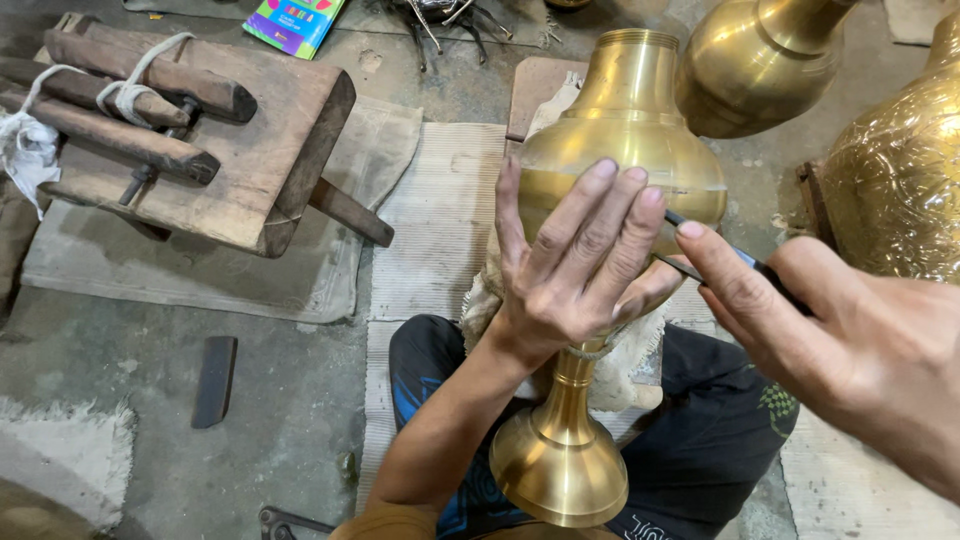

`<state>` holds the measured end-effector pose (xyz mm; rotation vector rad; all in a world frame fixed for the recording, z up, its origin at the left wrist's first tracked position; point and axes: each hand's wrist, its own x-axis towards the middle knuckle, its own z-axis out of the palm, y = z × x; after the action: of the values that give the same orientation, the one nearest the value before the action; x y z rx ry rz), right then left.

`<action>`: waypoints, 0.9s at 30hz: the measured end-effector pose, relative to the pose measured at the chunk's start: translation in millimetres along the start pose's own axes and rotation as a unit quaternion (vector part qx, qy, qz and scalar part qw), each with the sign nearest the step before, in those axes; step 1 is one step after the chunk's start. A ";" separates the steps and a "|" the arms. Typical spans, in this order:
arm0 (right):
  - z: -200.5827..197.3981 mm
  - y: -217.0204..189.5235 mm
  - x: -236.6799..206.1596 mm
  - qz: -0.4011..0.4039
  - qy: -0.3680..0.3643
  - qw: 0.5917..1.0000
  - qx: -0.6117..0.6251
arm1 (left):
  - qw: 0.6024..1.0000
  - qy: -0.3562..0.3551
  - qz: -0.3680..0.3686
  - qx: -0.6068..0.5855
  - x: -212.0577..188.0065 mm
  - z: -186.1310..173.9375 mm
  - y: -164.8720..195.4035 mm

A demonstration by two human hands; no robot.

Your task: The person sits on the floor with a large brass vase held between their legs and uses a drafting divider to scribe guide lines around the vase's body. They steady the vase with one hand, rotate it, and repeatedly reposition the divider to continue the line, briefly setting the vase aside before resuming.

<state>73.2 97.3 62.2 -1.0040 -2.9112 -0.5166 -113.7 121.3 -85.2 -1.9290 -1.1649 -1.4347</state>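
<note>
A tall brass vase (625,120) lies across my lap, its round foot (557,465) toward me and its neck pointing away. My left hand (575,265) lies flat on the vase's belly, fingers spread. My right hand (830,340) grips a thin dark pen-like tool (745,260), held like a pencil. Its tip reaches the brass just under my left fingertips, where a thin scribed line runs around the belly. A pale cloth (485,300) pads the vase underneath.
Two more brass vessels stand at the back right: a smooth one (755,60) and an embossed one (895,180). A wooden block bench with tied sticks (190,130) sits at the left. A dark flat bar (214,380) lies on the concrete floor. Woven mats lie under me.
</note>
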 end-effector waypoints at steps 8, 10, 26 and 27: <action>19.0 -1.6 18.0 -0.041 -0.096 0.993 -0.046 | 0.999 0.021 -0.021 -0.017 -18.5 -7.3 -20.3; 31.6 -2.0 20.2 -0.067 -0.122 0.986 -0.090 | 0.999 0.022 -0.035 -0.012 -25.9 -9.7 -25.4; 44.3 -47.2 99.1 -0.215 -0.341 0.874 -0.271 | 0.869 -0.086 -0.398 -0.281 -156.2 -31.2 -56.6; 41.2 -51.7 102.4 -0.216 -0.347 0.869 -0.278 | 0.868 -0.087 -0.398 -0.283 -156.2 -30.4 -57.9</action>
<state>-35.5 133.0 20.3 -0.6248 -3.7792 -1.3253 -193.3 73.7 -226.9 -2.0654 -1.9471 -2.2619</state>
